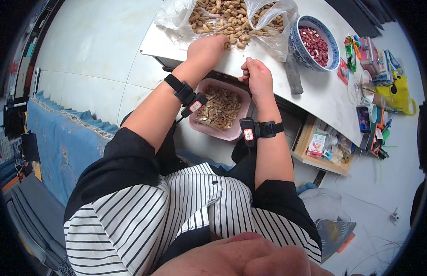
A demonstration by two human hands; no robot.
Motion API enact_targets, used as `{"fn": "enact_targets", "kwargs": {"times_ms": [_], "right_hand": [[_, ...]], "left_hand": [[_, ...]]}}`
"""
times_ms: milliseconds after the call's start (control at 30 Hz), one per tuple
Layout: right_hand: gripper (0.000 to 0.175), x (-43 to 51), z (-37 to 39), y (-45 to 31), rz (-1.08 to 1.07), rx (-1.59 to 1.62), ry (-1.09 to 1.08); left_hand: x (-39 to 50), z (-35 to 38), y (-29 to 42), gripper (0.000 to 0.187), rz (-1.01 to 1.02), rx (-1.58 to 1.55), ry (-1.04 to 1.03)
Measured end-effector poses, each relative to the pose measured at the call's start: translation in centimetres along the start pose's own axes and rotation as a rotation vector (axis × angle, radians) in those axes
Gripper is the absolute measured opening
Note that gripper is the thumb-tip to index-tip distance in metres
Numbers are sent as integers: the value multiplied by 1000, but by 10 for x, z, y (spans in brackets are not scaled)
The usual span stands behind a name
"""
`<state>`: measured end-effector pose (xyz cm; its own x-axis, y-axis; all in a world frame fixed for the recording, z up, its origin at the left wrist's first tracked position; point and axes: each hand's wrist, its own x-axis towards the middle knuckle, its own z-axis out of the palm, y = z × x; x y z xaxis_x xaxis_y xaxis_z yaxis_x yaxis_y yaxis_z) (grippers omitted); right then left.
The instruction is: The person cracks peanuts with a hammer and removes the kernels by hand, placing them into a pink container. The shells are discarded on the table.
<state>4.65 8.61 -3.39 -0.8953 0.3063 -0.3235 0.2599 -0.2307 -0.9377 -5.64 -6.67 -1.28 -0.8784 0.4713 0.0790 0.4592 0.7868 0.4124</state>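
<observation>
Unshelled peanuts (230,15) lie heaped on a white plastic bag (173,19) on the white table (337,100). My left hand (208,50) is at the near edge of the heap, its fingertips bent down by a few loose peanuts; what they grip is hidden. Near the table's front edge, my right hand (258,74) has curled fingers with the thumb on top, and its inside cannot be seen. Below both hands, a pink plastic basin (246,103) holds broken peanut shells (220,107). A blue-and-white bowl (294,38) of red-skinned peanut kernels (313,46) stands to the right.
A dark grey handle-like object (294,77) lies beside the bowl. Farther right are a pink case (369,55), a yellow bag (396,91), a mug (372,110) and a smartphone (363,119). An open wooden drawer (320,164) juts out below. Blue cloth (65,141) covers something at left.
</observation>
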Motion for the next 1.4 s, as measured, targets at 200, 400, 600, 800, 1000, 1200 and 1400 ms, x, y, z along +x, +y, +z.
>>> {"fn": "enact_targets", "kwargs": {"times_ms": [200,400,600,800,1000,1200,1400], "right_hand": [[20,-1,0,-1,-56,-10,68],[28,-1,-1,-2,-75,-28,68],[28,1,-5,0,-76,-104,97],[29,-1,-1,-3,-44,-107,96],[29,0,3,0,-35,62,79],[24,1,-8,0,-119,84,121],[25,-5,-3,-9,-205,-31,124]], "left_hand": [[-1,-3,8,17,-12,-22,18],[-4,0,15,19,27,-39,62],[-7,-14,20,19,-29,-36,-27],[-3,-6,9,27,-54,-10,-112],[-16,-1,34,26,36,-246,61],[-15,13,44,28,39,-564,-100],[-12,15,42,20,-205,-1345,-463]]}}
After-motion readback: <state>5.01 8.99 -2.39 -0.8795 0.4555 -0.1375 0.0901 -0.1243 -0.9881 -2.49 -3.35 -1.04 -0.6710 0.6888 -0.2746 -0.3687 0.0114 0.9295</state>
